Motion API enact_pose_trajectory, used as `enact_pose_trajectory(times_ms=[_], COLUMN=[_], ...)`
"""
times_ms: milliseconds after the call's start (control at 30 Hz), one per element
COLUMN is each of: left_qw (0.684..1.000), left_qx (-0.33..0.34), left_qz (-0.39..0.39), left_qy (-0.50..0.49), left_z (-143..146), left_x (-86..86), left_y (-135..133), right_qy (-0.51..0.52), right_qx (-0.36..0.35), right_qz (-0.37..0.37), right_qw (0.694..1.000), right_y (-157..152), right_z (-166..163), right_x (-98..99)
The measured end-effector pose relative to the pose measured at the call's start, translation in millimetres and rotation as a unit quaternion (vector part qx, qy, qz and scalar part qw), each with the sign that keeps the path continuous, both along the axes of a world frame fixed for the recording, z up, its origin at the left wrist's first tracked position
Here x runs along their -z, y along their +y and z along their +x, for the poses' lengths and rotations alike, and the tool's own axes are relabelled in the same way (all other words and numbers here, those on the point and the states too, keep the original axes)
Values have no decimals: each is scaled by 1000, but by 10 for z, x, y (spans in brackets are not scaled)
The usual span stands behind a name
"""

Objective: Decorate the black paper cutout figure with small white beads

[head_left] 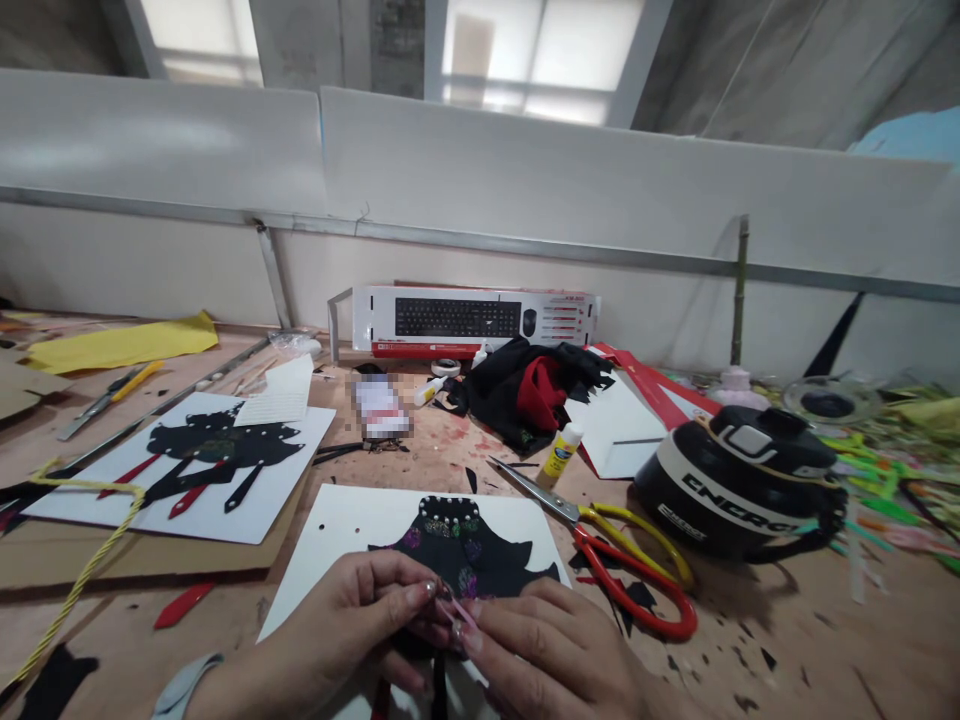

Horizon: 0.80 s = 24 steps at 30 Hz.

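Note:
Above a black fabric cutout trimmed with white beads and coloured glitter, my two hands meet fingertip to fingertip. My left hand is closed in a pinch, with something small and dark at its fingertips that I cannot make out. A thin pale pink strip runs between the hands, its end pinched by my right hand. The cutout lies on a white sheet, its lower part mostly hidden by my hands. Red and black tails show below them.
Scissors with red and yellow handles lie right of the sheet, beside a glue stick and a large black jug. A similar beaded cutout rests at left, near yellow cord. A keyboard box stands behind.

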<state>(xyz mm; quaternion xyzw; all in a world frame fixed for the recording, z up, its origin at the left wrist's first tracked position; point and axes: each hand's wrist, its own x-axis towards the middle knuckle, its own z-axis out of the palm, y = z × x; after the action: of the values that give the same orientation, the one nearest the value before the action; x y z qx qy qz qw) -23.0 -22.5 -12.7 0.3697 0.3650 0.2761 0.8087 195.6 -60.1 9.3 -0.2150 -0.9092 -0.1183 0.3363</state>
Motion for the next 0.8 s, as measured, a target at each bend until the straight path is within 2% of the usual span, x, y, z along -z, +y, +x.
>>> enact_pose_trajectory(times_ms=[267, 433, 633, 800], left_qw=[1000, 1000, 1000, 1000], left_qx=[-7, -3, 1, 9], left_qz=[18, -1, 2, 12], left_qy=[10, 8, 9, -1], left_z=[-4, -23, -11, 3], left_x=[-16, 2, -32, 9], left_y=[16, 23, 0, -3], right_qy=[30, 5, 75, 78], right_qx=[-7, 10, -1, -4], right_qz=[32, -25, -63, -61], right_qw=[999, 1000, 995, 995], right_y=[8, -25, -14, -12], right_z=[13, 48, 40, 20], right_x=[50, -13, 45, 68])
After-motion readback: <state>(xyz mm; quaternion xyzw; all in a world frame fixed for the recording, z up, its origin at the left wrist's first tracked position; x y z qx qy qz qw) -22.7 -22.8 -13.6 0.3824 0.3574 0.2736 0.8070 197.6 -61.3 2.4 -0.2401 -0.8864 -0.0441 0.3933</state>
